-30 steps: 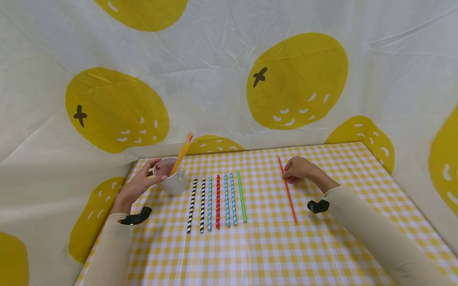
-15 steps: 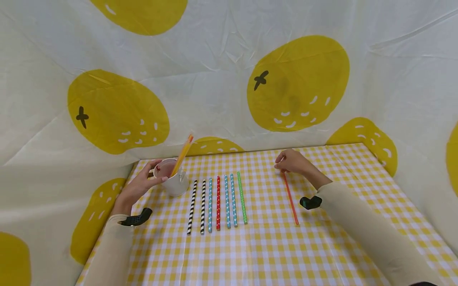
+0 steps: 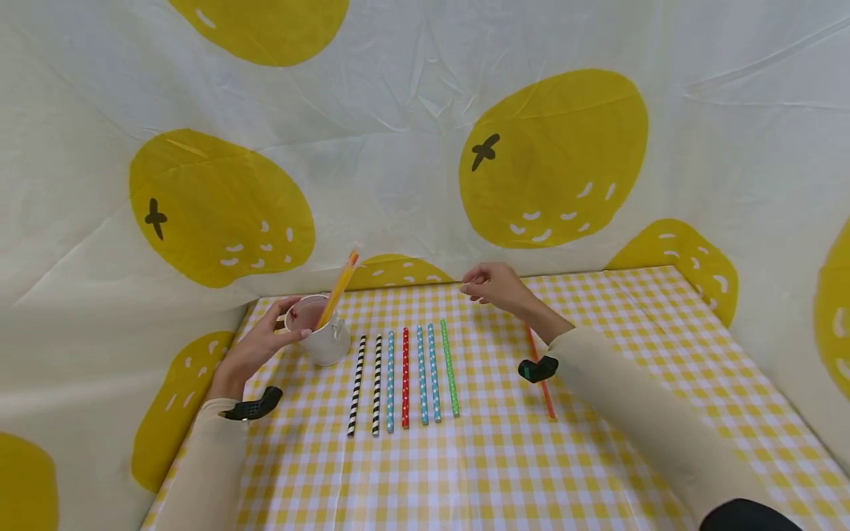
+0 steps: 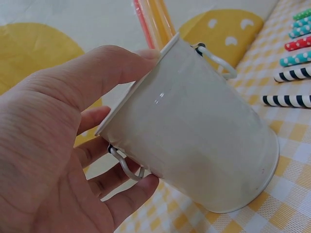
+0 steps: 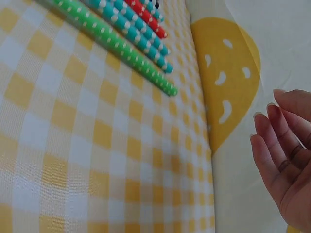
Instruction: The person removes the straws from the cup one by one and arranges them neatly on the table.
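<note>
My left hand (image 3: pixel 259 345) grips the rim of a small white bucket (image 3: pixel 329 346), thumb at the near side and fingers round the far side. Yellow and orange straws (image 3: pixel 340 287) lean out of it. In the left wrist view the bucket (image 4: pixel 194 131) shows two little side handles. My right hand (image 3: pixel 499 286) hovers near the table's back edge with nothing in its loosely bent fingers, as the right wrist view also shows. An orange straw (image 3: pixel 548 402) lies under the right forearm, partly hidden. The green dotted paper straw (image 3: pixel 449 369) is nearest the right hand in the row.
Left of the green straw lie two blue dotted straws (image 3: pixel 422 376), a red dotted straw (image 3: pixel 406 380), another blue straw (image 3: pixel 390 383) and two black-striped straws (image 3: pixel 356 387), roughly parallel. A yellow checked cloth (image 3: pixel 412 479) covers the table. Fruit-patterned fabric (image 3: pixel 398 184) hangs behind.
My right hand has let go of the orange straw and moved left and back from it. The straw stays on the table. The left hand and bucket have not moved.
</note>
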The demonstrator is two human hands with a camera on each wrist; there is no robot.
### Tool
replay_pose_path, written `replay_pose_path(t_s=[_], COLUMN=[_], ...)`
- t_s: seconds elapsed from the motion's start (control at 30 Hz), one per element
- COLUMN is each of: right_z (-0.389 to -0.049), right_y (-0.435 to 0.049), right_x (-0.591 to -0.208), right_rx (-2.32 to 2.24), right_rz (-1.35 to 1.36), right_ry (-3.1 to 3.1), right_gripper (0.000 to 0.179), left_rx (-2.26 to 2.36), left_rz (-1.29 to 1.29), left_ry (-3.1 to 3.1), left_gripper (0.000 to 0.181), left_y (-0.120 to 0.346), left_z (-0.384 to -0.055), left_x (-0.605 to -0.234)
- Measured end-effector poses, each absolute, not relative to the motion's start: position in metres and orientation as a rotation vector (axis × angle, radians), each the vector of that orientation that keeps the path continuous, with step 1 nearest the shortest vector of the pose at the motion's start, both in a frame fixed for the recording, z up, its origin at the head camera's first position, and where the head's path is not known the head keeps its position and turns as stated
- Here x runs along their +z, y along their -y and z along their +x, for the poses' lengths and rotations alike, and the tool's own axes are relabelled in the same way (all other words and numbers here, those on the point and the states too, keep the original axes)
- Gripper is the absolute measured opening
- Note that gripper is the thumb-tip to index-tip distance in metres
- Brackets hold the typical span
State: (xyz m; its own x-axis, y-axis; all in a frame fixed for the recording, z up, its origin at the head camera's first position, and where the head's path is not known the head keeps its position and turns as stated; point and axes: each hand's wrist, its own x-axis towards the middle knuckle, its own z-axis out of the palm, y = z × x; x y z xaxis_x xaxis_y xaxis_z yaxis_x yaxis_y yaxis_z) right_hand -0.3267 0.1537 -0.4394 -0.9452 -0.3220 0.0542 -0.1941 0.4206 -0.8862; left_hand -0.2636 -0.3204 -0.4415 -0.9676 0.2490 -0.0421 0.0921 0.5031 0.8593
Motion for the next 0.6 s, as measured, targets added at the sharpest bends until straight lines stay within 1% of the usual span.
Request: replay_pose_path(t_s=[0.2,0.6], right_z=[-0.329,-0.333], right_y=[-0.124,-0.080], right_x=[-0.431,-0.424], right_rx=[-1.609,-1.664], right_rz=[-0.533,-0.713], right_ry=[-2.494,-2.433], right_gripper=[0.028,0.021], left_rx=[1.463,1.454], left_rz=[0.288,0.294], left_ry=[-2.571,-2.573], left_gripper=[0.081,0.080], left_y=[0.322,0.322], left_z=[-0.265,-0.265], left_x=[-0.440,-0.440])
